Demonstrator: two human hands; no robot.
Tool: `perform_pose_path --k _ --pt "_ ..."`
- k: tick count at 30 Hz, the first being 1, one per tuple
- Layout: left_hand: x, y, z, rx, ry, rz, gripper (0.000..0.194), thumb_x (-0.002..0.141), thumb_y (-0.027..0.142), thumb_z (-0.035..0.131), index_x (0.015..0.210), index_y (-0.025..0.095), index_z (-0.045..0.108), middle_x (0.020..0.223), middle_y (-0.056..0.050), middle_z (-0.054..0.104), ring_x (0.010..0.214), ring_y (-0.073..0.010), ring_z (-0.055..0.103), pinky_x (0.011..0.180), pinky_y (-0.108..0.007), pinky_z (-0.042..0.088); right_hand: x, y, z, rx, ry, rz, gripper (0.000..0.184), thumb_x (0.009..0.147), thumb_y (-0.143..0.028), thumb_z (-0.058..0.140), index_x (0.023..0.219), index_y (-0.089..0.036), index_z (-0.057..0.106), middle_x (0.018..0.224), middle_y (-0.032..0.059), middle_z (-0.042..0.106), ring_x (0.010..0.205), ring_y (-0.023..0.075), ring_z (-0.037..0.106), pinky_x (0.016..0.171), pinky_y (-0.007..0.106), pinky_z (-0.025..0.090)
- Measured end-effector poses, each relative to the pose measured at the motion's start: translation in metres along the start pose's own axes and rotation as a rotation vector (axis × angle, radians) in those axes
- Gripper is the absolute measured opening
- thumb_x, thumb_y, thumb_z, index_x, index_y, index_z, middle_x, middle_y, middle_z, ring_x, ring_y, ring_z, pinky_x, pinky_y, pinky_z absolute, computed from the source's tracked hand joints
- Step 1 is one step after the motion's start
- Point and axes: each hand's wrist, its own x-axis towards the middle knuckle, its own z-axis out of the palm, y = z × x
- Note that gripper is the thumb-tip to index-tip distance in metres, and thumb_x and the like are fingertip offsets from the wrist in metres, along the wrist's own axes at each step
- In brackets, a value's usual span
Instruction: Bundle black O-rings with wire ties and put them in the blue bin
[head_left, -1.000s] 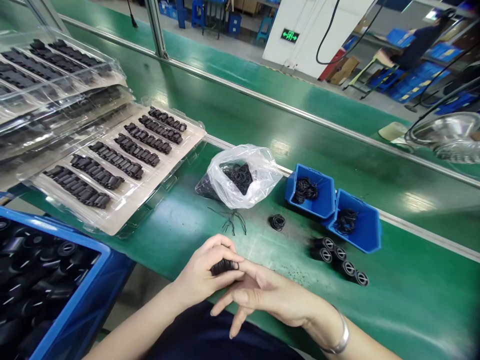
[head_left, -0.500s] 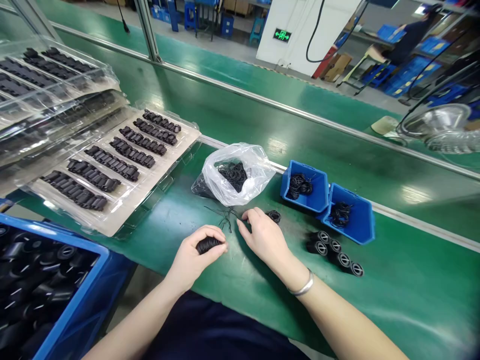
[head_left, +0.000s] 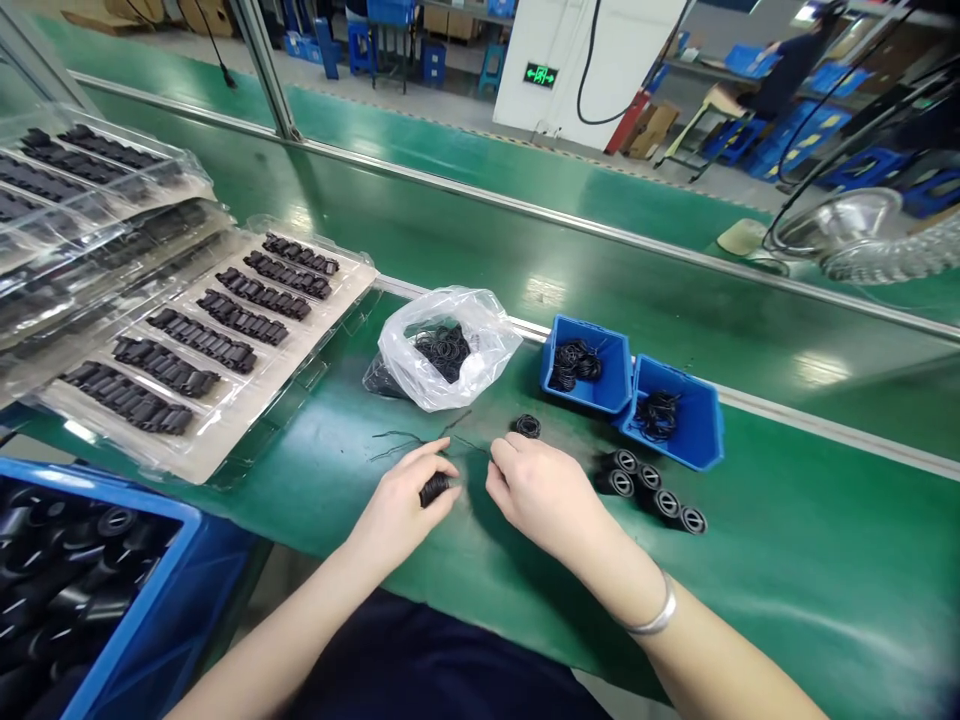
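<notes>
My left hand [head_left: 405,500] is closed around a stack of thin black rings [head_left: 434,488], its thumb and fingers curled round the sides. To its right, my right hand [head_left: 544,490] is closed, thumb against bent fingers, with the end of a thin black strand [head_left: 474,446] at its fingertips. More loose black strands [head_left: 397,440] lie on the green table just beyond my left hand. Behind my right knuckles sits a small coil of black rings [head_left: 527,426]. A clear plastic bag [head_left: 487,350] full of black rings [head_left: 444,352] stands open past both hands.
Two blue bins [head_left: 587,365] [head_left: 679,412] hold black rings at right. Several black cylinders [head_left: 651,488] lie in front of them. Clear trays [head_left: 247,400] of black ribbed parts are stacked at left. A blue crate [head_left: 187,540] of black cylinders stands at lower left.
My right hand has closed its fingers more tightly at the strand. The ring stack in my left hand has turned, now end-on and nearer the right hand. The view has shifted slightly.
</notes>
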Motion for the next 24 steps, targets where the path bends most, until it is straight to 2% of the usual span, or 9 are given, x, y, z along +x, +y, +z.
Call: perform_pose_path --k 4,7,11,14,17,20,24 --pt "0.001 0.000 -0.008 0.009 0.045 -0.034 0.008 0.087 0.021 0.065 0.094 0.022 0.068 0.139 -0.012 0.061 0.129 -0.0298 0.057 0.107 -0.046 0.044 -0.014 0.016 -0.014 0.116 0.000 0.073 0.020 0.089 -0.014 0.052 0.070 -0.020 0.049 0.068 0.0017 0.056 0.057 0.0165 0.052 0.055 0.031 0.028" --pt "-0.002 0.007 -0.008 -0.086 0.069 -0.058 0.009 0.087 0.023 0.066 0.096 0.023 0.069 0.129 -0.010 0.067 0.118 -0.0283 0.064 0.103 -0.044 0.047 -0.027 0.026 -0.017 0.429 0.040 0.141 0.023 0.092 -0.017 0.053 0.070 -0.021 0.046 0.067 -0.0016 0.051 0.057 0.0141 0.048 0.056 0.027 0.032" --pt "-0.003 0.024 0.004 -0.334 -0.014 -0.139 0.023 0.087 0.029 0.070 0.108 0.024 0.072 0.104 -0.005 0.075 0.098 -0.0229 0.070 0.092 -0.036 0.054 -0.044 0.023 -0.005 0.804 0.079 0.138 0.026 0.097 -0.023 0.051 0.072 -0.022 0.045 0.069 -0.0022 0.049 0.062 0.0141 0.049 0.059 0.026 0.037" --pt "0.001 0.034 0.015 -0.434 -0.016 -0.135 0.017 0.086 0.031 0.072 0.100 0.023 0.075 0.098 -0.004 0.072 0.090 -0.0202 0.070 0.087 -0.033 0.056 -0.051 0.015 0.006 0.912 0.121 0.116 0.025 0.099 -0.025 0.050 0.075 -0.021 0.049 0.073 -0.0009 0.049 0.065 0.0153 0.048 0.062 0.028 0.038" --pt "0.005 0.038 0.023 -0.450 0.023 -0.124 0.012 0.088 0.031 0.069 0.089 0.021 0.076 0.095 -0.003 0.069 0.081 -0.0173 0.069 0.080 -0.030 0.058 -0.056 0.012 0.015 0.997 0.203 0.137 0.024 0.100 -0.025 0.050 0.077 -0.021 0.054 0.074 0.0003 0.051 0.068 0.0163 0.049 0.064 0.029 0.038" --pt "0.007 0.041 0.027 -0.429 0.062 -0.098 0.012 0.088 0.029 0.069 0.083 0.020 0.075 0.093 -0.003 0.068 0.084 -0.0175 0.068 0.079 -0.029 0.057 -0.060 0.013 0.024 1.140 0.309 0.217 0.024 0.099 -0.026 0.055 0.075 -0.020 0.057 0.073 0.0000 0.052 0.066 0.0154 0.050 0.063 0.029 0.038" --pt "0.009 0.043 0.036 -0.570 0.114 -0.161 0.014 0.087 0.030 0.071 0.081 0.018 0.072 0.093 -0.002 0.065 0.075 -0.0145 0.066 0.073 -0.028 0.059 -0.064 0.016 0.033 1.565 0.489 0.414 0.019 0.099 -0.030 0.057 0.083 -0.021 0.061 0.078 -0.0013 0.057 0.053 0.0096 0.047 0.054 0.027 0.038"
